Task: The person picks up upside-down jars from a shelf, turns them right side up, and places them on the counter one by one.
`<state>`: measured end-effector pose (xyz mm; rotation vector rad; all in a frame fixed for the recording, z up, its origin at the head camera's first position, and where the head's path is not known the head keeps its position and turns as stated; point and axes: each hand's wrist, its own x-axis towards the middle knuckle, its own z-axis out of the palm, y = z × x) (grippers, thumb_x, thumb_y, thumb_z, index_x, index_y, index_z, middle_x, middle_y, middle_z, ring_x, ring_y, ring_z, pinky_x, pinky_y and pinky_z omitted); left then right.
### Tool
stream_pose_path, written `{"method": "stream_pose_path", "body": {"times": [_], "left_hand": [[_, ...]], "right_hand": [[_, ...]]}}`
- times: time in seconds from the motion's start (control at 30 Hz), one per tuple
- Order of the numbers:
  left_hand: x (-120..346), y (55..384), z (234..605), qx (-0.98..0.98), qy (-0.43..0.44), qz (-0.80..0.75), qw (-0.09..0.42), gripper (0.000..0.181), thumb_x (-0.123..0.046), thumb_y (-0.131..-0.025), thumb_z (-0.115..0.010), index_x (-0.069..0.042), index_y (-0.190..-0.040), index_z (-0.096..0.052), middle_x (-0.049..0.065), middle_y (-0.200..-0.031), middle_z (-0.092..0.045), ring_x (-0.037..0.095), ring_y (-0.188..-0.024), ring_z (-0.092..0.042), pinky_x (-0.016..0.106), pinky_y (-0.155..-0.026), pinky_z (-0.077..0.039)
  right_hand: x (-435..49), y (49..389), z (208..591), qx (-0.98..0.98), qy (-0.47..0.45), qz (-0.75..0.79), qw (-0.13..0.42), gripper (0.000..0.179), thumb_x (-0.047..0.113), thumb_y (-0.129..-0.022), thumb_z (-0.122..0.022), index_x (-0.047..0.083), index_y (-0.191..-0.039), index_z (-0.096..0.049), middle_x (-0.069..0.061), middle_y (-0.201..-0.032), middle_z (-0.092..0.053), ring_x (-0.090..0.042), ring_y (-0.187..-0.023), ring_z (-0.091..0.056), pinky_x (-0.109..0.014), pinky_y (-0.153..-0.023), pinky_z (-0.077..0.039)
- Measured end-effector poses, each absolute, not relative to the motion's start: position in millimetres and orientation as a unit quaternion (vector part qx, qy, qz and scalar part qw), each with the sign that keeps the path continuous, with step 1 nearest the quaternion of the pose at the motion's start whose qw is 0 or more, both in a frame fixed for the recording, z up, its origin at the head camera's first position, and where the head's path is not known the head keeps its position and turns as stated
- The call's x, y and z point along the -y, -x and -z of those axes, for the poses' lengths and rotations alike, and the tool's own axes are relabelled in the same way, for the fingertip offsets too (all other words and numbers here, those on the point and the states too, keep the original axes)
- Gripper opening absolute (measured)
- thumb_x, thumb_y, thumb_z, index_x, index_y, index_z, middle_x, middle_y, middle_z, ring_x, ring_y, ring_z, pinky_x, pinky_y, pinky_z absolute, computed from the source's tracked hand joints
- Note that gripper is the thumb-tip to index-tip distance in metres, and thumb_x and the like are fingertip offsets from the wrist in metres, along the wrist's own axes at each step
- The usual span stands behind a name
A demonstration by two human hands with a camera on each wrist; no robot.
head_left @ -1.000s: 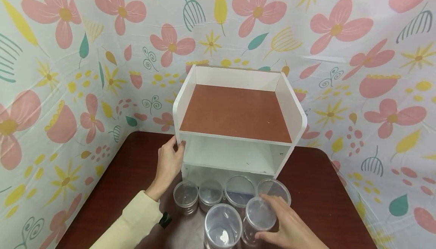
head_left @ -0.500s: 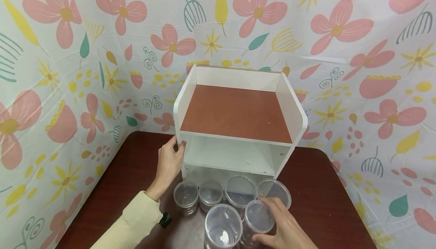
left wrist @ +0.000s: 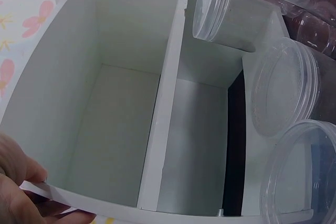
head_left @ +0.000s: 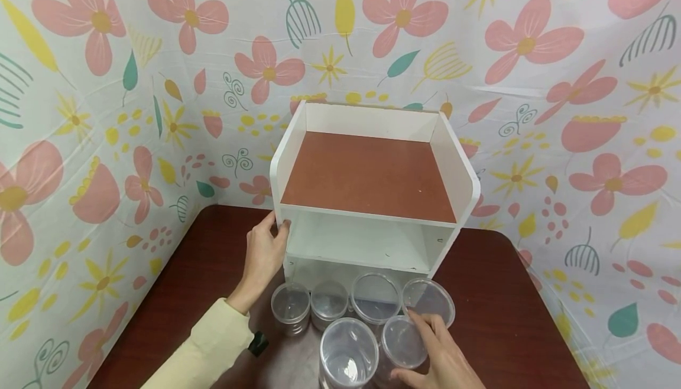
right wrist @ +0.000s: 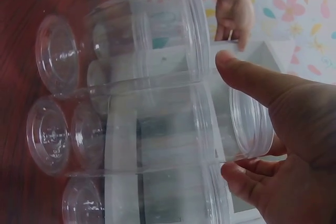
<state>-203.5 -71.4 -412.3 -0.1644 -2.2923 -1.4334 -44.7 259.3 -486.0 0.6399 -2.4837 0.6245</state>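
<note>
Several clear plastic jars with lids stand before a white shelf unit. My right hand grips one lidded jar at the front right, thumb on its near side and fingers around the far side of the lid. A wider jar stands close to its left. Behind them are two smaller jars, one on the left and one beside it, and two wide-lidded jars, one mid-right and one far right. My left hand grips the unit's left side panel, thumb on the front edge.
The unit has a brown top board with raised white sides, and open compartments below. It stands on a dark red-brown table. A flowered cloth hangs behind and along both sides.
My right hand has shifted slightly left and toward me, and the jar in it has moved the same way, closer to the wider jar. My left hand stays on the side panel.
</note>
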Motion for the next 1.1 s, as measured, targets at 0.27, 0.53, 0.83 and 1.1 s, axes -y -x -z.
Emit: {"method": "stream_pose_path", "body": {"times": [0.27, 0.53, 0.83, 1.1], "left_hand": [[71.8, 204.3, 412.3, 0.826, 0.062, 0.515, 0.219, 0.027, -0.011, -0.103, -0.062, -0.002, -0.127, -0.070, 0.015, -0.100, -0.075, 0.023, -0.072, -0.063, 0.033, -0.059, -0.048], [71.1, 204.8, 412.3, 0.829, 0.058, 0.513, 0.217, 0.027, -0.012, -0.103, -0.062, -0.004, -0.127, -0.070, 0.015, -0.100, -0.074, 0.022, -0.068, -0.061, 0.032, -0.055, -0.046], [72.1, 205.6, 415.0, 0.826, 0.045, 0.524, 0.203, 0.030, -0.015, -0.102, -0.063, -0.008, -0.131, -0.070, 0.010, -0.091, -0.073, 0.019, -0.067, -0.059, 0.031, -0.056, -0.045], [76.5, 203.2, 417.6, 0.816, 0.047, 0.551, 0.169, 0.043, -0.019, -0.101, -0.066, -0.007, -0.142, -0.063, 0.015, -0.123, -0.072, 0.026, -0.108, -0.071, 0.047, -0.086, -0.058]], "right_hand": [[-257.1, 43.7, 483.3, 0.926, -0.213, -0.180, 0.255, 0.106, 0.055, -0.061, -0.096, -0.005, -0.139, -0.057, 0.001, -0.117, -0.053, -0.005, -0.088, -0.054, -0.018, -0.067, -0.047], [-252.8, 40.2, 478.4, 0.945, -0.169, -0.178, 0.217, 0.105, 0.045, -0.060, -0.099, -0.005, -0.141, -0.056, -0.002, -0.117, -0.054, -0.005, -0.085, -0.054, -0.024, -0.062, -0.049], [-253.1, 39.0, 475.8, 0.950, -0.160, -0.165, 0.211, 0.108, 0.050, -0.060, -0.097, -0.003, -0.144, -0.054, -0.004, -0.119, -0.056, -0.009, -0.087, -0.057, -0.027, -0.063, -0.052], [-263.2, 40.6, 469.3, 0.946, -0.178, -0.157, 0.223, 0.109, 0.067, -0.068, -0.087, -0.003, -0.144, -0.054, -0.008, -0.123, -0.058, -0.016, -0.095, -0.060, -0.033, -0.068, -0.054]]}}
